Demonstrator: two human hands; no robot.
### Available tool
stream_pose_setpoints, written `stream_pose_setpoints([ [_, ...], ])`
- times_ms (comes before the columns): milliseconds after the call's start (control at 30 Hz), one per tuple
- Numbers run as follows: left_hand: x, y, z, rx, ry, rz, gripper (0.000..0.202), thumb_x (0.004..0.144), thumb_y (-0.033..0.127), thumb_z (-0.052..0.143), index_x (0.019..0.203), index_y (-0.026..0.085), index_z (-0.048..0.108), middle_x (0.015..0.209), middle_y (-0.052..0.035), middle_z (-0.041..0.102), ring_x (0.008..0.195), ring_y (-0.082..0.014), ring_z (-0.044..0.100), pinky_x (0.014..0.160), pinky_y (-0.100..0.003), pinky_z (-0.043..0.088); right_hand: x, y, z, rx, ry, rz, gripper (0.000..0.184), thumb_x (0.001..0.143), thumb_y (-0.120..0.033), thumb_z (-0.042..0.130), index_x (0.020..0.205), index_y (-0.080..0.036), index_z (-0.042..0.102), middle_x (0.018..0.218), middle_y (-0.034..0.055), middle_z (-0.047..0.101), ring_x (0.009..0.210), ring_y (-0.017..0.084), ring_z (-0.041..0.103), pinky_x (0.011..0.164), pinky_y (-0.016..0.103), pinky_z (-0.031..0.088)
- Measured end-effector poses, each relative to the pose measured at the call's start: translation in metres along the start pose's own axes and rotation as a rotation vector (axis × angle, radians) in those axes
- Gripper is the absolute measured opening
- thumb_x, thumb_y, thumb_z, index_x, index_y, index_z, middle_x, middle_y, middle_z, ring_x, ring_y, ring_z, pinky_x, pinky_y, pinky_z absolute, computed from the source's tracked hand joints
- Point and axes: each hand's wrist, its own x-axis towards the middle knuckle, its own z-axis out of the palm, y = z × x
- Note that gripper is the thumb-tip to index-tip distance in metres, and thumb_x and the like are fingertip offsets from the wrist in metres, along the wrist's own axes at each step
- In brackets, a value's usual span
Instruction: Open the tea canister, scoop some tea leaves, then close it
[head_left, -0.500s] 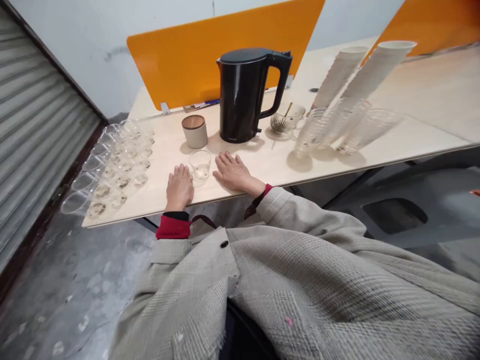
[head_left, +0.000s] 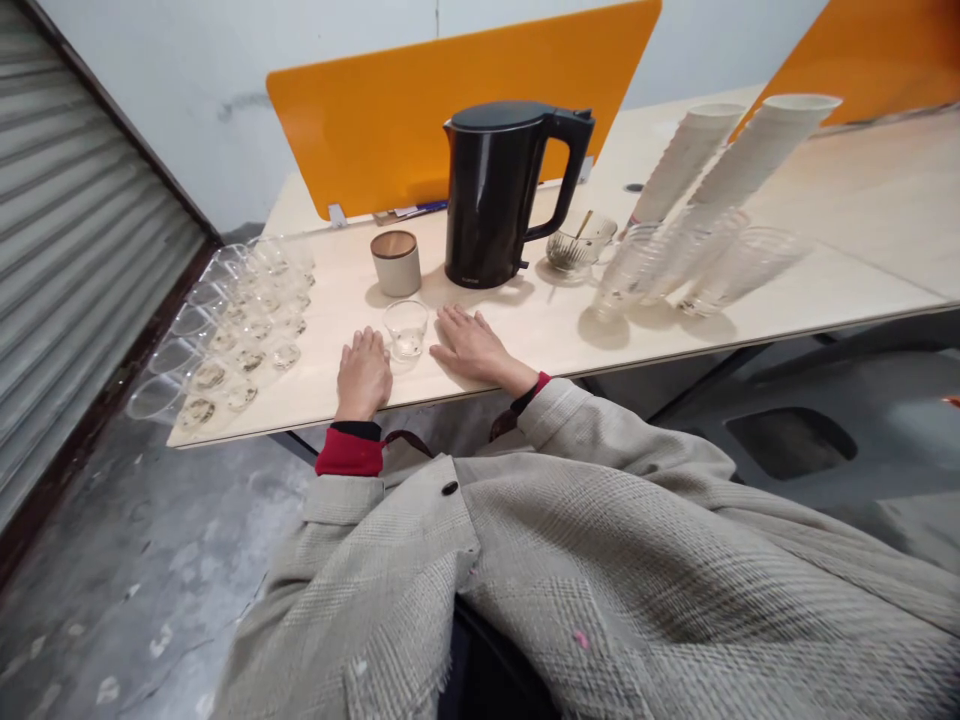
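Both of my hands lie flat and released on the pale wooden table (head_left: 525, 320), palms down, holding nothing. My left hand (head_left: 364, 375) rests near the front edge, and my right hand (head_left: 472, 347) rests a little further in, fingers spread. Between them stands a small clear glass cup (head_left: 406, 329), upright, just beside my left fingertips and close to my right thumb; I cannot tell whether either hand touches it. Behind the cup sits a short beige canister with a brown lid (head_left: 396, 263), and to its right a tall black electric kettle (head_left: 495, 195) with its handle turned to the right. Further right is a small glass bowl with a spoon in it (head_left: 579, 245), then leaning stacks of clear plastic cups (head_left: 675, 265) and stacks of white paper cups (head_left: 720, 150). Rows of clear plastic cups (head_left: 232, 320) cover the table's left end. An orange divider panel (head_left: 405, 110) stands behind the kettle.
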Motion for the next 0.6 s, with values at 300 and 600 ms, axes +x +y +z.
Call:
stream_pose_setpoints([
  [300,-0.019,0.010,0.001,-0.070,0.149,-0.042,0.049,0.108,0.026,0.042,0.149,0.007,0.062,0.164,-0.0216,0.057,0.158,-0.0354,0.049,0.131,-0.055,0.040,0.028,-0.006,0.021,0.688,0.192,-0.138,0.101,0.073,-0.054,0.090,0.157,-0.014,0.052,0.156,0.0223,0.063,0.147,0.037,0.061,0.120,0.051,0.051],
  [600,-0.090,0.017,0.027,-0.212,0.415,0.174,0.035,0.109,0.026,0.049,0.135,0.017,0.072,0.149,-0.0165,0.072,0.146,-0.0280,0.063,0.120,-0.049,0.053,0.028,-0.023,0.026,0.789,0.288,-0.077,0.066,0.065,-0.053,0.088,0.119,-0.021,0.066,0.124,0.0136,0.077,0.118,0.034,0.072,0.095,0.049,0.060],
])
